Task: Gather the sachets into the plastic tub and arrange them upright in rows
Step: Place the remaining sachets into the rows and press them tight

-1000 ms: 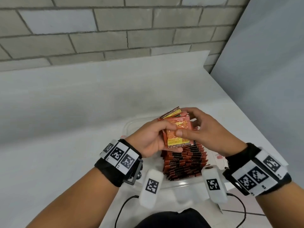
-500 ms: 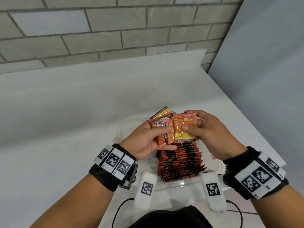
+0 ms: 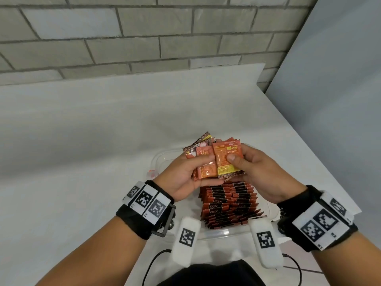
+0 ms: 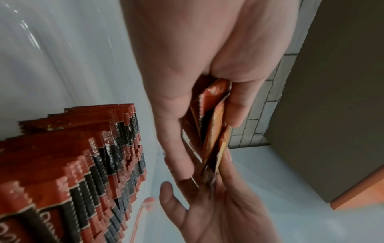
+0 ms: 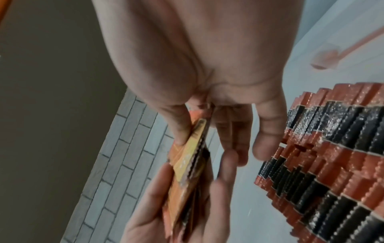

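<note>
Sachets (image 3: 228,205) stand upright in rows inside plastic tub (image 3: 158,162), near desk (image 3: 82,141) front edge. Above tub, left hand (image 3: 185,176) grips fanned sachet bundle (image 3: 203,159); right hand (image 3: 253,172) pinches front sachet (image 3: 225,162).

The plastic tub (image 3: 206,234) shows only part of its rim; both hands cover its 12 o'clock half. The left hand (image 3: 183,176) hides the lower corner of the held sachets (image 3: 208,162). Their print is too small to read. The right hand (image 5: 207,205) is blurred in the right wrist view.
</note>
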### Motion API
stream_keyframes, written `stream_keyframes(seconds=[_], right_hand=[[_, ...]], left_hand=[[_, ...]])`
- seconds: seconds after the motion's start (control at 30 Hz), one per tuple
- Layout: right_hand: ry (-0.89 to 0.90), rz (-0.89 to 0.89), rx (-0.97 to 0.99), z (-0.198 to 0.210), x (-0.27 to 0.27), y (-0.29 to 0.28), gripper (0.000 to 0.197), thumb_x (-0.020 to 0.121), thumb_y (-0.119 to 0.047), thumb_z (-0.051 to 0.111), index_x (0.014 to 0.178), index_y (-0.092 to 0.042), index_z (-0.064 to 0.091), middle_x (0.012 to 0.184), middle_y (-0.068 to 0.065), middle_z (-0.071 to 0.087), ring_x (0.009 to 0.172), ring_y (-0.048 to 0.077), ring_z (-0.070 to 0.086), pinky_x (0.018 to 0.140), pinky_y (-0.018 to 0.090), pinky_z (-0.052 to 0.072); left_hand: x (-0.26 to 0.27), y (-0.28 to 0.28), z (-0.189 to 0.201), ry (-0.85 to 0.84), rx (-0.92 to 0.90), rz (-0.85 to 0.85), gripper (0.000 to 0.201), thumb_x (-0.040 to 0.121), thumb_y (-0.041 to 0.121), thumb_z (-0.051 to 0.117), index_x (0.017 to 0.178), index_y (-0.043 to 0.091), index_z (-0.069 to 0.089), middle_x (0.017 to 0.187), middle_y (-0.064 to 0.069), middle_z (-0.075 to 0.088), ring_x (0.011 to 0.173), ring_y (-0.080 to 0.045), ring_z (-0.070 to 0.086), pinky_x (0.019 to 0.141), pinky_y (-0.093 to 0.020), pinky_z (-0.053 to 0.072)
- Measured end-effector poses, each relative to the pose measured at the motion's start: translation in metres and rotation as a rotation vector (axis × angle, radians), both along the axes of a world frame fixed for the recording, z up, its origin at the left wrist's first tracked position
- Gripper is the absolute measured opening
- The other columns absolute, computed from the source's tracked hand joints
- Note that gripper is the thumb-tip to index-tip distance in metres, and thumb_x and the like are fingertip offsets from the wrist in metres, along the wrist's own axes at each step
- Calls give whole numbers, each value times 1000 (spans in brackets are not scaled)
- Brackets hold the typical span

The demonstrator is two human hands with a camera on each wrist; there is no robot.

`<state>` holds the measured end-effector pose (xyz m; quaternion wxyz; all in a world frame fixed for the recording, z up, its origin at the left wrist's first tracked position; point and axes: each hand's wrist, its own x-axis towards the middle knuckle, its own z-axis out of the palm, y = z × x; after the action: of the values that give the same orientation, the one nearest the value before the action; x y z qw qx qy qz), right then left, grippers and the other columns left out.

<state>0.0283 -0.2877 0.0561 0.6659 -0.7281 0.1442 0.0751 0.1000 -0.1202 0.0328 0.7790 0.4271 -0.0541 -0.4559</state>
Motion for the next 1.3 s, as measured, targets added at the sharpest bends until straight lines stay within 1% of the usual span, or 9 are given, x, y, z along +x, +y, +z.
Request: stream_keyframes(seconds=[0.17,0.33,0.43,0.53,0.67,0.87,1.1,1.2,1.3], right_hand=[[-5,-64,69,2,1,-9,24,97,-17,46,118,-16,58,102,1,73,94,18,68,75,30,56],[-3,-19,19,-4,-2,-1,30,95,-20,49,123,-13,58,111,6,71,105,21,66,94,37,50],[11,53,50,-6,-4,3,36,90,-23,53,124,-11,58,114,9,69,107,26,65,97,37,48],[9,54,60,-5,-4,0,35,91,-22,51,124,-10,58,114,10,69,105,25,65,93,36,50],[0,3,66,2,-4,-8,30,95,-22,47,121,-14,60,108,7,71,97,19,67,86,35,53],[40,54,51,-1,-7,-3,37,91,-30,49,124,-15,58,114,11,68,109,29,63,97,45,47],[11,-110,93,4,-2,-8,21,98,-18,46,111,-14,63,97,5,73,85,17,69,74,34,58],[25,-117,93,3,-1,-5,20,97,-14,48,109,-10,64,92,6,73,79,16,69,65,29,59],[15,-200,104,3,1,-8,16,97,-15,49,103,-10,63,86,5,72,77,17,69,64,30,59]], left_hand=[[3,3,3,-1,-4,7,39,75,12,61,114,8,59,104,-17,71,90,-31,71,72,-40,60],[1,0,4,-69,1,12,41,81,13,63,121,19,60,121,-14,66,108,-31,65,78,-40,59],[-1,-2,4,-81,-4,23,35,81,11,64,115,19,62,116,-13,68,103,-29,66,86,-44,55],[-2,-3,2,-76,-15,41,44,78,8,61,121,17,59,118,-14,67,106,-31,65,81,-44,57],[-1,0,3,-14,-54,55,48,79,2,59,123,18,58,122,-13,66,107,-35,65,62,-34,61],[-3,-2,1,-120,-40,21,47,85,-11,53,120,20,58,112,-8,70,98,-25,69,72,-36,60],[-1,-2,0,-113,-9,66,49,84,-15,55,117,20,59,112,-10,70,97,-28,69,68,-36,60],[-2,-3,4,-105,-5,51,46,78,-6,62,116,19,60,116,-11,68,100,-30,68,69,-37,60],[1,-2,6,48,-26,45,44,81,3,56,124,12,55,121,-16,66,101,-33,67,74,-42,60]])
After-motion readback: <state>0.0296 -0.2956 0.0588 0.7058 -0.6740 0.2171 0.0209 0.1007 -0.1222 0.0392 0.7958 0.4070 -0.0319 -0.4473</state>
